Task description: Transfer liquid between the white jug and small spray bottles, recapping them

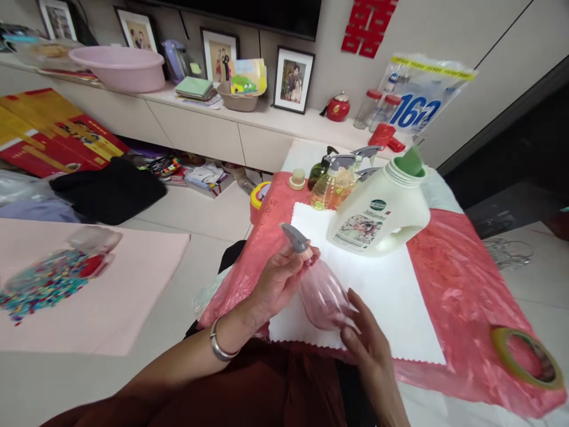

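Observation:
A clear pinkish spray bottle (326, 296) with a grey trigger head is tilted over the front of the table. My left hand (284, 273) is closed around its neck, just under the head. The fingers and thumb of my right hand (367, 338) grip the bottle's lower end. Beyond it stands a large white detergent jug (382, 207), uncapped, with a green piece (411, 161) in its mouth. Several clear bottles (326, 187) with grey heads and yellowish liquid crowd beside the jug, partly hidden by it. A pale round cap (297, 179) lies to their left.
White paper (395, 308) covers part of the red plastic sheet (448, 267) on the table. A tape roll (527, 359) lies at the right corner. On the left, colourful small pieces (53, 284) lie on a pink surface (133, 296). A cabinet (195, 121) stands behind.

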The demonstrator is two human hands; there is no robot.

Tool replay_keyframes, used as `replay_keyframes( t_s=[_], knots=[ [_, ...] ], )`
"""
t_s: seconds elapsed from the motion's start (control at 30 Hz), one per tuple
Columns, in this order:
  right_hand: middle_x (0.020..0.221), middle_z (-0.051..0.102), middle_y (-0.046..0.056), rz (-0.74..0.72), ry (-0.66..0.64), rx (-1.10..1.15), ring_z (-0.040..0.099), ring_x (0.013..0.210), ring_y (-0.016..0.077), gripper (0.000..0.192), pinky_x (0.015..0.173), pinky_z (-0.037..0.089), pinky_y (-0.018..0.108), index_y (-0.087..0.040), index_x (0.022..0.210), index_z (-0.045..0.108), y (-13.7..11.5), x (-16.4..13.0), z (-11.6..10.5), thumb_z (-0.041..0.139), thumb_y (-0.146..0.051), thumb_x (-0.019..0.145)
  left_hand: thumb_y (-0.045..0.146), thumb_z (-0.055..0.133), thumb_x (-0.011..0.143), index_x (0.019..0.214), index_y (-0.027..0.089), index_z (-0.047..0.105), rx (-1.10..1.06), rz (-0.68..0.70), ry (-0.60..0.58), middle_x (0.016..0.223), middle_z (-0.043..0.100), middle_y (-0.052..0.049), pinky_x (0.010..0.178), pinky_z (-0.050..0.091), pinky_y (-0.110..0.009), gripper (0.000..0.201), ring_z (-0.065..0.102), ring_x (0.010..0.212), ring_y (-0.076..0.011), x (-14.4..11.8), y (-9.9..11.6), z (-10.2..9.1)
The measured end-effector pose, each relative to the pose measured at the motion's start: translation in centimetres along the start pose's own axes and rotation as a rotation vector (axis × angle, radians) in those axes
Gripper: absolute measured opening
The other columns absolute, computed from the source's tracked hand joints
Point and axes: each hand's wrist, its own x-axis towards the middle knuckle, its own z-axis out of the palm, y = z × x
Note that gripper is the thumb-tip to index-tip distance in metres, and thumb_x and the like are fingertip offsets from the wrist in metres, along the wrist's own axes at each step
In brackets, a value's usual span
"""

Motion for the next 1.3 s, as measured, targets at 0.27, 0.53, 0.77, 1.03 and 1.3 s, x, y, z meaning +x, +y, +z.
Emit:
replay_keyframes(
  t_s=[0.27, 0.53, 0.77, 1.03, 1.3],
  knots=[
    [0.130, 0.060, 0.012, -0.254, 0.629, -0.341, 0.058, 0.121, 0.0306, 0.067, 0.104, 0.048, 0.051, -0.018, 0.129, 0.066, -5.7, 10.2, -8.6, 0.081, -0.049, 0.072, 0.033, 0.097, 0.062, 0.098, 0.021, 0.078, 0.112, 0.072, 0.091, 0.100, 0.079, -0.005, 0.103, 0.047, -0.033, 0.043, 0.070, 0.102, -0.0199, 0.3, 2.3, -0.1],
    [0.099, 0.066, 0.007, -0.303, 0.445, -0.207, 0.063, 0.089, 0.0179, 0.051, 0.081, 0.053, 0.029, -0.010, 0.108, 0.069, -4.3, 20.3, -10.4, 0.081, -0.038, 0.067, 0.033, 0.091, 0.071, 0.101, 0.019, 0.078, 0.247, 0.155, 0.078, 0.111, 0.078, -0.008, 0.102, 0.046, -0.034, 0.035, 0.068, 0.112, -0.0233, 0.3, 2.9, -0.2],
    [0.076, 0.049, -0.002, -0.359, 0.654, -0.099, 0.045, 0.062, 0.0039, 0.032, 0.057, 0.042, 0.014, -0.009, 0.094, 0.057, -2.4, 22.7, -10.2, 0.062, -0.040, 0.102, 0.035, 0.082, 0.081, 0.119, 0.023, 0.072, 0.382, 0.247, -0.007, 0.124, 0.074, -0.005, 0.099, 0.048, -0.032, 0.041, 0.067, 0.110, -0.0204, 1.9, 3.3, -1.2],
    [0.075, 0.049, -0.002, -0.375, 0.833, -0.152, 0.045, 0.061, 0.0031, 0.029, 0.055, 0.041, 0.012, -0.009, 0.090, 0.056, -5.3, 19.9, -16.5, 0.063, -0.034, 0.102, 0.039, 0.085, 0.075, 0.105, 0.020, 0.074, 0.492, 0.397, 0.027, 0.114, 0.072, -0.007, 0.096, 0.051, -0.033, 0.038, 0.066, 0.108, -0.0213, 7.6, 3.6, -0.5],
    [0.075, 0.051, -0.002, -0.240, 0.931, -0.171, 0.046, 0.061, 0.0032, 0.022, 0.054, 0.040, 0.012, -0.008, 0.085, 0.057, -3.4, 17.9, -19.1, 0.067, -0.023, 0.096, 0.039, 0.086, 0.071, 0.097, 0.018, 0.075, 0.491, 0.486, 0.048, 0.108, 0.072, -0.005, 0.090, 0.054, -0.032, 0.035, 0.068, 0.099, -0.0192, 12.8, 2.0, 1.2]
  ],
)
